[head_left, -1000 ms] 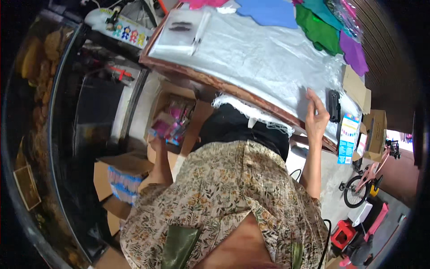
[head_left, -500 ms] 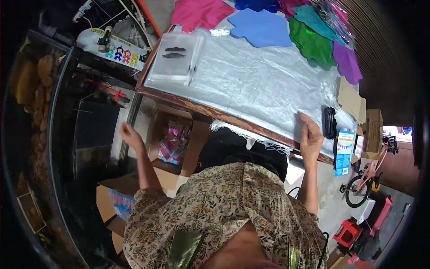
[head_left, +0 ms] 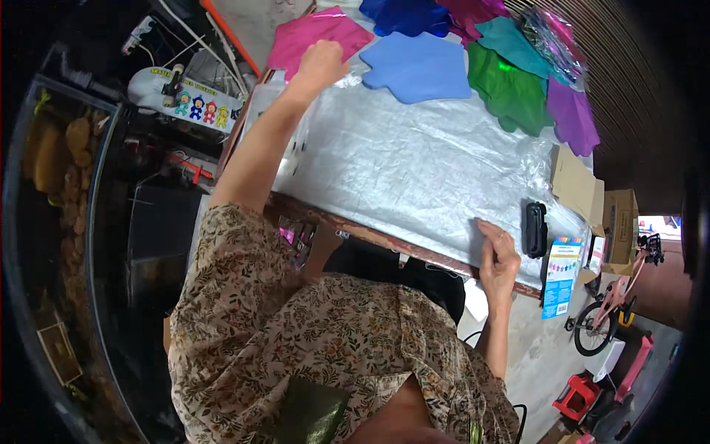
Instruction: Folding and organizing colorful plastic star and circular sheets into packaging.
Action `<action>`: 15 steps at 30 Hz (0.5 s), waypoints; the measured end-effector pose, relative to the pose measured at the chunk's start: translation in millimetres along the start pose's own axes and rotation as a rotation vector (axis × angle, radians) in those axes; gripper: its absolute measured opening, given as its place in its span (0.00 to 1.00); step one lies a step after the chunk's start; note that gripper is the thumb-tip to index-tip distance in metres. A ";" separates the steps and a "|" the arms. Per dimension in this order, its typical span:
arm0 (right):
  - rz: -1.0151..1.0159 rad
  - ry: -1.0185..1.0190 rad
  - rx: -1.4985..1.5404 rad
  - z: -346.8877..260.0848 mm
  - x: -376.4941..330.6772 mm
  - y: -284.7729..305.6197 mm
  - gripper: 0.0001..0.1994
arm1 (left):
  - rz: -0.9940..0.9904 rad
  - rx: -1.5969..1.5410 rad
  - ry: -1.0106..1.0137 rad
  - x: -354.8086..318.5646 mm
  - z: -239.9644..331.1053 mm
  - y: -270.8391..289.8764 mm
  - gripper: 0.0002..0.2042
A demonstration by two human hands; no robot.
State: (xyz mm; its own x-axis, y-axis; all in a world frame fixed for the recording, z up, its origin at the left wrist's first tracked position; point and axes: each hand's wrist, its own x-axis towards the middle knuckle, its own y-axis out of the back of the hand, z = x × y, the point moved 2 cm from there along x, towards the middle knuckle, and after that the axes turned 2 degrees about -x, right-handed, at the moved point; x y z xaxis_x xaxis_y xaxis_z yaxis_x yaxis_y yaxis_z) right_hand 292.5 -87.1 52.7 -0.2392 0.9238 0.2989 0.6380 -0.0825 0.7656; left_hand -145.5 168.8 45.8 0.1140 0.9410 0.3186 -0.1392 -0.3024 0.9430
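Note:
My left hand (head_left: 322,66) is stretched across the table to the near edge of a pink shiny foil piece (head_left: 299,38). Its back faces up and the fingers curl down out of sight, so whether they grip the foil is hidden. Beside it lies a small crumpled white scrap (head_left: 349,79). My right hand (head_left: 498,260) rests at the table's front edge, fingers apart and nothing in it. A black case-like object (head_left: 536,229) lies just right of that hand. My left arm covers most of the clear plastic sleeves at the table's left end.
Scalloped foil pieces in light blue (head_left: 418,68), green (head_left: 510,89) and purple (head_left: 573,118) lie along the far side. Silvery sheeting (head_left: 392,163) covers the table. A blue printed card (head_left: 560,280) and cardboard boxes (head_left: 620,222) are at the right, a glass tank (head_left: 92,170) at far left.
My left hand has swung from beside the table up and forward to the pink foil, its arm now covering the clear sleeves. My right hand stays at the table's edge.

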 end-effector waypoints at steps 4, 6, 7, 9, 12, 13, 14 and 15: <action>-0.019 -0.159 0.140 -2.2 12.3 4.7 0.16 | -0.061 0.080 -0.007 10.2 6.7 -8.9 0.12; -0.024 -0.053 0.118 -11.1 41.3 7.2 0.16 | -0.069 0.117 -0.005 13.3 4.9 -9.9 0.11; -0.030 0.006 0.114 -15.8 57.8 4.9 0.16 | -0.071 0.057 0.048 14.7 -4.8 -9.6 0.12; -0.032 0.090 0.125 -29.2 93.4 -0.5 0.15 | -0.068 -0.071 0.152 18.8 -23.7 -9.9 0.13; -0.046 0.262 0.109 -51.0 151.6 -24.7 0.15 | -0.117 -0.363 0.329 18.8 -42.6 -15.2 0.12; -0.096 0.273 0.132 -59.1 173.0 -36.8 0.15 | -0.138 -0.511 0.415 20.4 -50.1 -17.6 0.12; -0.148 0.284 0.158 -67.5 193.9 -50.5 0.15 | -0.139 -0.511 0.415 19.4 -56.3 -19.6 0.12; -0.164 0.347 0.172 -77.1 213.9 -67.6 0.15 | -0.127 -0.670 0.451 13.2 -68.7 -25.0 0.13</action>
State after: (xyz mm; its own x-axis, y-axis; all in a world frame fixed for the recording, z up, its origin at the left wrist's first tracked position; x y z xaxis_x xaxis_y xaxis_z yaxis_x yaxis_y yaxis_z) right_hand 141.7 87.3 108.8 -0.5615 0.7365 0.3772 0.6766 0.1461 0.7217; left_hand -208.1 199.3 19.9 -0.2183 0.9758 0.0096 -0.7265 -0.1691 0.6661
